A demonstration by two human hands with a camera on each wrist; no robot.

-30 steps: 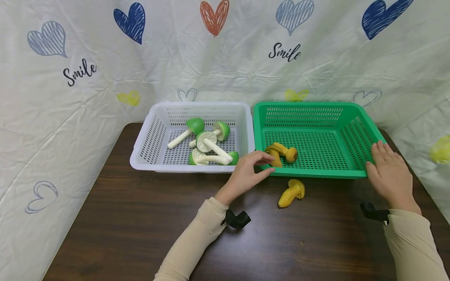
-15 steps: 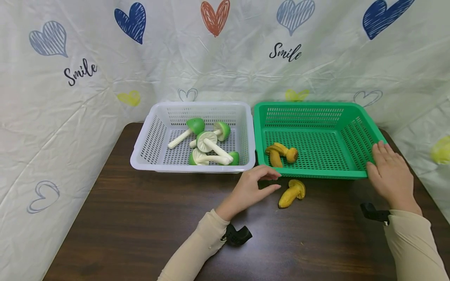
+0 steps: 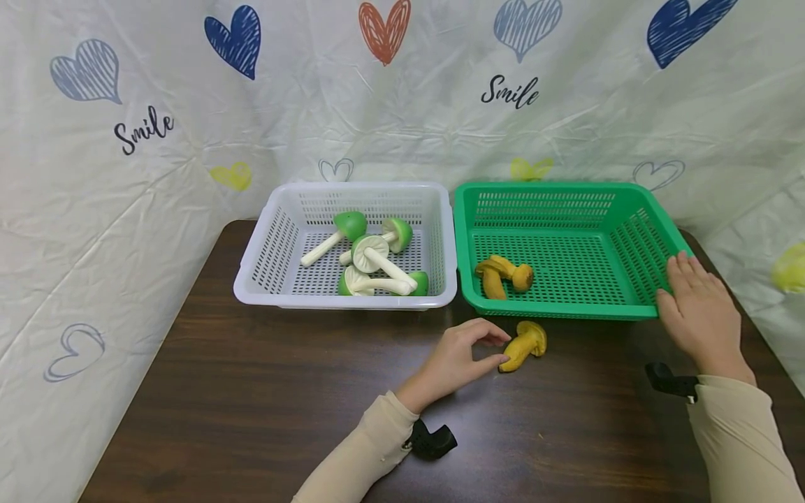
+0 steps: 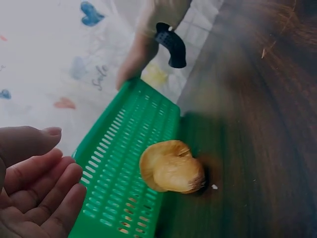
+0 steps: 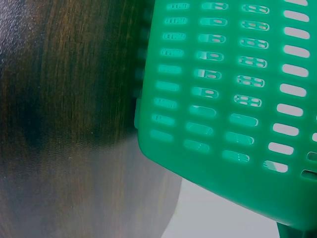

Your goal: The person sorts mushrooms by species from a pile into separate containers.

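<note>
A yellow mushroom (image 3: pixel 525 344) lies on the table in front of the green basket (image 3: pixel 566 311); in the left wrist view the mushroom (image 4: pixel 173 167) stands out against the basket's perforated wall. My left hand (image 3: pixel 462 360) is just left of its stem, fingers and thumb parted. That hand (image 4: pixel 39 183) looks apart from the mushroom in the left wrist view, with nothing held. On the basket's right rim rests my right hand (image 3: pixel 701 314), fingers straight. Inside the basket, brown-yellow mushrooms (image 3: pixel 503 272) sit at the left front. The right wrist view shows the basket's wall (image 5: pixel 223 119) but no fingers.
A white basket (image 3: pixel 342 300) stands against the green one's left side, holding several green-capped mushrooms (image 3: pixel 371 253) with white stems. Both baskets are at the back of the dark wooden table (image 3: pixel 251 391), before a cloth (image 3: pixel 402 133) printed with hearts.
My left hand has come down from the green basket's left front corner, toward the front and slightly right, to the yellow mushroom's stem. The right hand stays on the rim.
</note>
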